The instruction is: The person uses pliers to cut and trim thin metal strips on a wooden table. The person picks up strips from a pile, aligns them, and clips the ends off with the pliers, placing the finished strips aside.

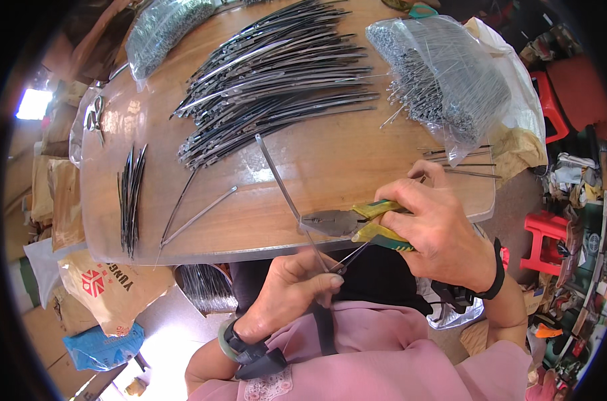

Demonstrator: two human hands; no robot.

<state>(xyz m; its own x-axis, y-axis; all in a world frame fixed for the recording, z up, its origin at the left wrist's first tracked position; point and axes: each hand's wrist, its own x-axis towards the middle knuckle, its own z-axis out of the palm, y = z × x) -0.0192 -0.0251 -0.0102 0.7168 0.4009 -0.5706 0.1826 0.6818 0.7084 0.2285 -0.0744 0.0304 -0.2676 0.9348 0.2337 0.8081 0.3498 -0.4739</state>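
My right hand is wrapped round the yellow-and-green handles of a pair of pliers. The jaws meet a long thin metal strip, which bends at that spot and slants up over the table's near edge. Below the jaws, my left hand pinches the lower part of this strip between thumb and fingers. A second thin dark piece also runs into the left fingertips; whether it belongs to the same strip I cannot tell. Beyond the pliers lies a large pile of dark metal strips.
On the wooden table lie a small bundle of strips, a bent strip and small scissors. Plastic bags of thin wire pieces stand at the back left and right. A red stool is at the right.
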